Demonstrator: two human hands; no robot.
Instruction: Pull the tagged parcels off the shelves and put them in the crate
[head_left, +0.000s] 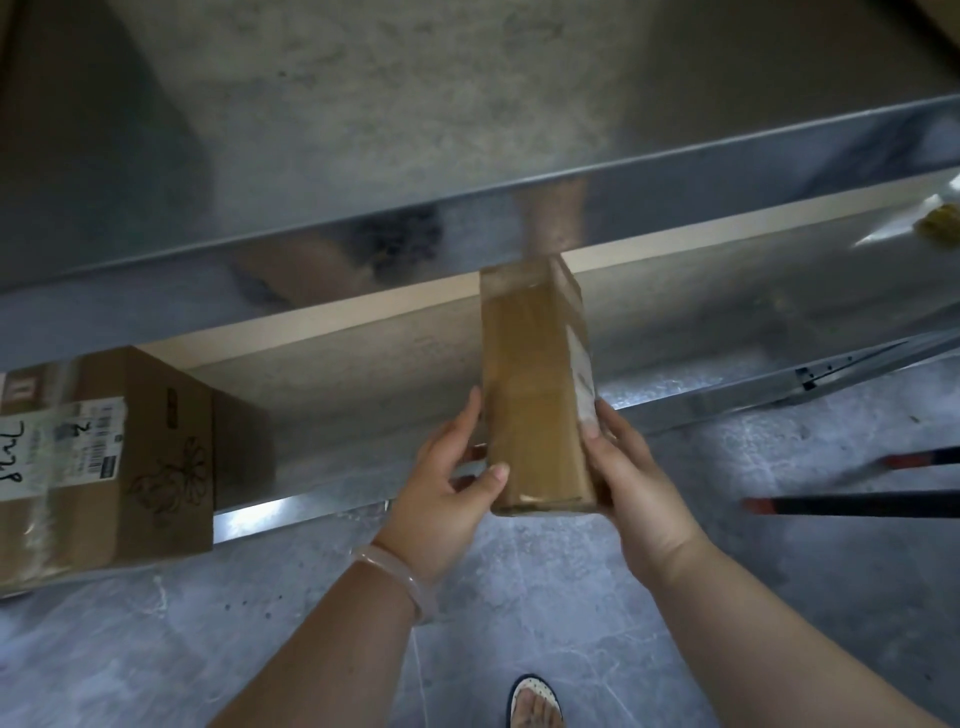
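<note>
Large box (130, 457): brown cardboard with a white printed label and handwriting, at the left end of the shelf, overhanging its front edge.
Shelf (363, 364): pale board in a shiny metal frame, running from lower left to upper right.
Left hand (447, 478): grips the near left corner of the narrow parcel, thumb on its top face, fingers along its left side; a pale bracelet (395, 577) is on the wrist.
Narrow parcel (535, 395): brown, wrapped in clear tape, white label on its right face; held between both hands, far end over the shelf board, near end out past the front edge.
Right hand (639, 483): clasps the parcel's right side, thumb on the label edge.
Foot (535, 701): sandalled, on the grey floor (260, 649).
Black bars (857, 505): red-tipped, right of the hands.
</note>
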